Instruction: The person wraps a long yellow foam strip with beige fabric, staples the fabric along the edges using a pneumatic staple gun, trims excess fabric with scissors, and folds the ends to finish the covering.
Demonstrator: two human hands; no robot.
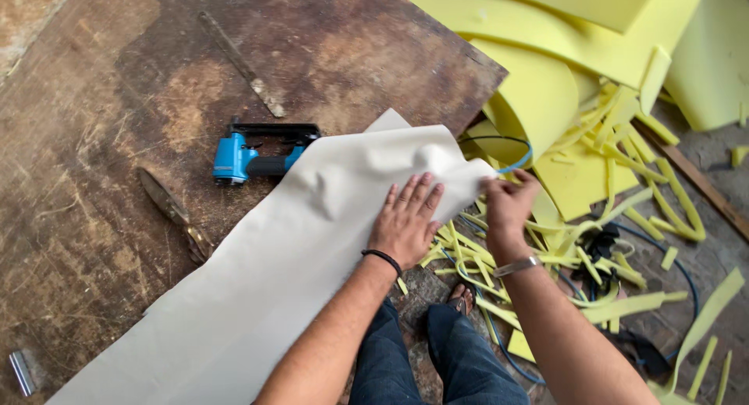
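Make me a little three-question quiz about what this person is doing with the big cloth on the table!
1. True or false: the left hand lies flat on the cream fabric sheet.
2. What does the right hand do? A) holds the blue staple gun B) pinches the fabric's edge past the wooden table C) lifts a foam strip
3. Fill in: the floor is littered with yellow ____ scraps.

Key: 1 true; 2 B; 3 foam.
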